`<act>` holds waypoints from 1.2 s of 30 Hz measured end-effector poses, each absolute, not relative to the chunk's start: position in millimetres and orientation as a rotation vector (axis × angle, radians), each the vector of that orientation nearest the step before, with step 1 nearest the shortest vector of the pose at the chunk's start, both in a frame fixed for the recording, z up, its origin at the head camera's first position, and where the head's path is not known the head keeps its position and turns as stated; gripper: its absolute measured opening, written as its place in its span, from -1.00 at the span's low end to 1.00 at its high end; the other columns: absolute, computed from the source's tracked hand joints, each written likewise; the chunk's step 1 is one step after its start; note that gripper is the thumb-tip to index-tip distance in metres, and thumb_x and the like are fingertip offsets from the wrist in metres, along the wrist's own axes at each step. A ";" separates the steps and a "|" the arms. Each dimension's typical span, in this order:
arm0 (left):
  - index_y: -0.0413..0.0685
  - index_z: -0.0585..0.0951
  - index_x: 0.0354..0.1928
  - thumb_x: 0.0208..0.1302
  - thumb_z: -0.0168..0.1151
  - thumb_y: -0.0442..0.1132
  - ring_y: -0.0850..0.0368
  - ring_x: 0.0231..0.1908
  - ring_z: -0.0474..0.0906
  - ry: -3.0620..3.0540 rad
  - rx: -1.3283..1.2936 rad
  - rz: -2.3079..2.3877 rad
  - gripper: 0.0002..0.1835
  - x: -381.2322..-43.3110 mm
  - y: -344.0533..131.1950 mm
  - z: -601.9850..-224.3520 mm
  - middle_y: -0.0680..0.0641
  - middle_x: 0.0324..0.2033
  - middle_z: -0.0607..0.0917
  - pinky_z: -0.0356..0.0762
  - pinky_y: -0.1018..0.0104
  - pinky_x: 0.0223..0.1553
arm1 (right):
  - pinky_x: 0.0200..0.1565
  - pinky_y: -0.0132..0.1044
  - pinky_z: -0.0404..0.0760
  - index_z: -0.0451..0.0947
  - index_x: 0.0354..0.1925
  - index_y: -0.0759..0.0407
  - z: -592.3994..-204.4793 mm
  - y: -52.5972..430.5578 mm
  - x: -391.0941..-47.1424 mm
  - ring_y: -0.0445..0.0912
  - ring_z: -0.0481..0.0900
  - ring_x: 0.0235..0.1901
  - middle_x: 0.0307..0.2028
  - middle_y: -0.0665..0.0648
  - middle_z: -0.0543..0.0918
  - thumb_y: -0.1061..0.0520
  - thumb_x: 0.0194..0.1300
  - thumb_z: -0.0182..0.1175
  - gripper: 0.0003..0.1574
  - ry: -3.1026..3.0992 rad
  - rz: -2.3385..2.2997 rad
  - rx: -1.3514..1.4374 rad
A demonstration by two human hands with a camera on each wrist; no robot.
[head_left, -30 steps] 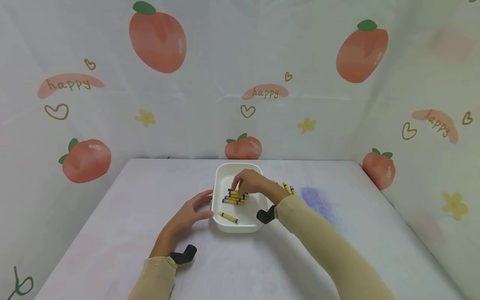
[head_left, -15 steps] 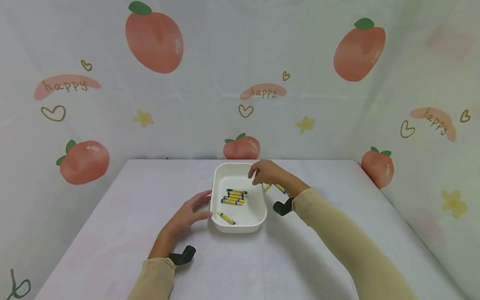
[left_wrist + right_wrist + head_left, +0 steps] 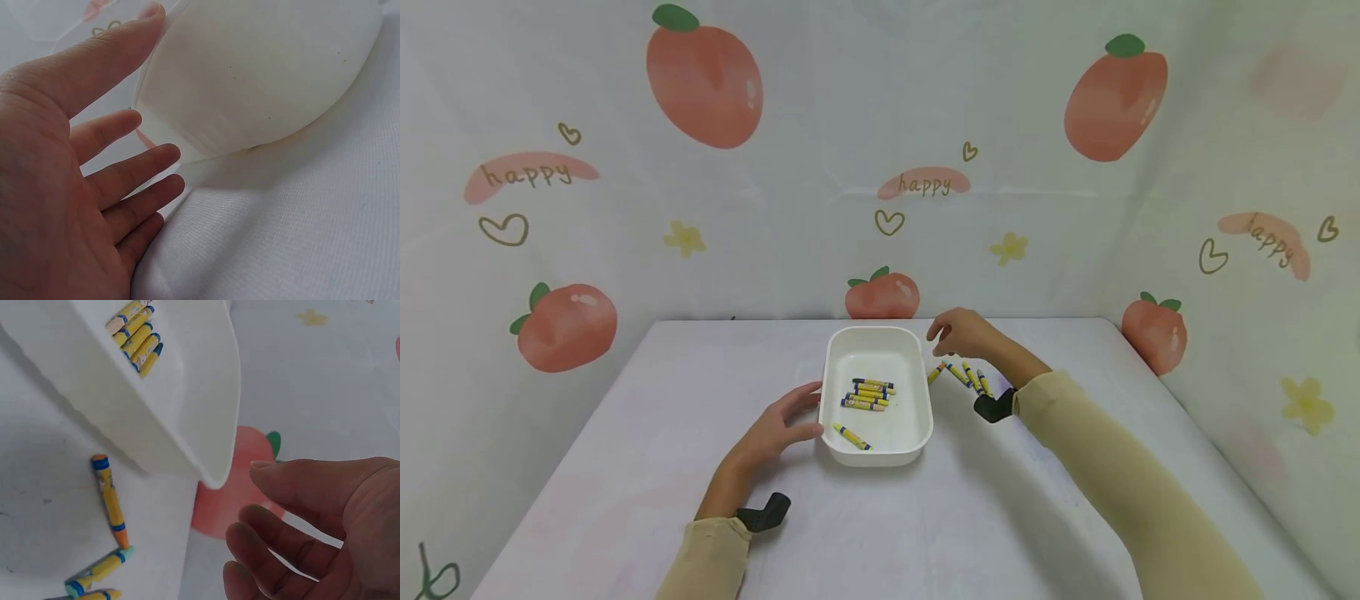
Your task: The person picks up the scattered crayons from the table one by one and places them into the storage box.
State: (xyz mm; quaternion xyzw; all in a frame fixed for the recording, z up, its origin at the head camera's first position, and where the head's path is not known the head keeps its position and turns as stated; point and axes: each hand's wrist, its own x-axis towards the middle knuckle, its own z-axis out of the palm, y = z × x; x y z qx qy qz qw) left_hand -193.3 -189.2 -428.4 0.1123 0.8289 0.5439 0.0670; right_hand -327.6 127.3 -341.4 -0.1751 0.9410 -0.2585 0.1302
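A white plastic tray (image 3: 880,458) stands mid-table with several yellow-wrapped crayons (image 3: 869,397) side by side in it. A single yellow-green crayon (image 3: 853,437) lies apart near its front. My left hand (image 3: 778,427) is at the tray's left side, fingers extended, thumb at the rim; the left wrist view shows the hand (image 3: 94,162) beside the tray wall. My right hand (image 3: 966,333) is raised beyond the tray's back right corner, fingers loosely bent around nothing. Under it on the table are several more crayons, among them an orange crayon (image 3: 111,500) and a mint-green crayon (image 3: 103,572).
The table has a white cloth (image 3: 625,433); a faint purple smudge is partly hidden behind the right sleeve (image 3: 1097,450). A white curtain (image 3: 820,100) printed with peaches hangs behind the table and along its sides.
My right hand has moved from over the crayon row in the tray, out across the right rim, and up above the loose crayons. My left hand stays at the tray's left side.
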 end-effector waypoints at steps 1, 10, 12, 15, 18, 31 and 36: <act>-0.18 0.26 0.43 0.21 0.34 -0.27 -0.27 0.34 0.21 2.500 0.342 1.637 -0.24 -192.2 -188.9 -426.5 -0.31 0.27 0.43 0.02 -0.32 0.30 | -0.27 -0.22 0.63 0.62 -0.08 0.21 -342.6 130.3 -327.8 0.02 0.59 -0.31 -0.27 0.15 0.64 0.21 0.20 0.35 -0.70 2.734 -0.764 -0.504; -0.17 0.26 0.42 0.21 0.33 -0.26 -0.27 0.33 0.23 2.512 0.320 1.631 -0.25 -191.6 -189.1 -426.6 -0.31 0.27 0.43 0.04 -0.34 0.28 | -0.36 -0.26 0.59 0.59 -0.02 0.28 -366.8 157.7 -333.3 0.14 0.62 -0.28 -0.31 0.14 0.65 0.17 0.21 0.33 -0.63 2.736 -0.827 -0.433; -0.18 0.26 0.43 0.22 0.33 -0.25 -0.27 0.33 0.23 2.519 0.322 1.623 -0.24 -193.2 -189.5 -429.0 -0.30 0.27 0.43 0.05 -0.35 0.28 | -0.38 -0.27 0.59 0.57 0.01 0.31 -372.3 163.2 -334.2 0.15 0.62 -0.27 -0.31 0.14 0.65 0.17 0.23 0.32 -0.61 2.733 -0.836 -0.415; -0.13 0.25 0.44 0.22 0.34 -0.22 -0.26 0.34 0.21 2.525 0.315 1.626 -0.23 -199.6 -191.7 -441.1 -0.28 0.29 0.42 0.03 -0.35 0.28 | -0.38 -0.27 0.58 0.56 0.02 0.32 -380.3 170.6 -334.7 0.15 0.63 -0.25 -0.32 0.15 0.64 0.18 0.25 0.30 -0.61 2.726 -0.858 -0.366; -0.04 0.25 0.45 0.21 0.36 -0.15 -0.23 0.35 0.20 2.533 0.310 1.619 -0.21 -206.1 -195.0 -453.7 -0.24 0.30 0.42 0.02 -0.36 0.28 | -0.39 -0.27 0.57 0.57 0.01 0.32 -389.3 176.8 -335.3 0.12 0.63 -0.27 -0.32 0.15 0.64 0.18 0.24 0.29 -0.62 2.733 -0.869 -0.328; 0.15 0.28 0.44 0.15 0.40 -0.01 -0.14 0.35 0.23 2.532 0.299 1.611 -0.18 -212.0 -198.5 -463.8 -0.13 0.30 0.45 0.05 -0.32 0.29 | -0.39 -0.28 0.55 0.60 -0.07 0.26 -418.3 195.3 -338.7 -0.06 0.55 -0.38 -0.28 0.17 0.60 0.19 0.24 0.29 -0.71 2.725 -0.930 -0.112; 0.03 0.26 0.44 0.20 0.37 -0.11 -0.20 0.35 0.22 2.529 0.331 1.615 -0.21 -208.0 -195.7 -454.8 -0.20 0.29 0.44 0.04 -0.35 0.28 | -0.39 -0.29 0.50 0.64 -0.10 0.25 -424.0 202.0 -337.3 -0.07 0.52 -0.40 -0.29 0.17 0.62 0.23 0.19 0.27 -0.73 2.757 -0.902 -0.140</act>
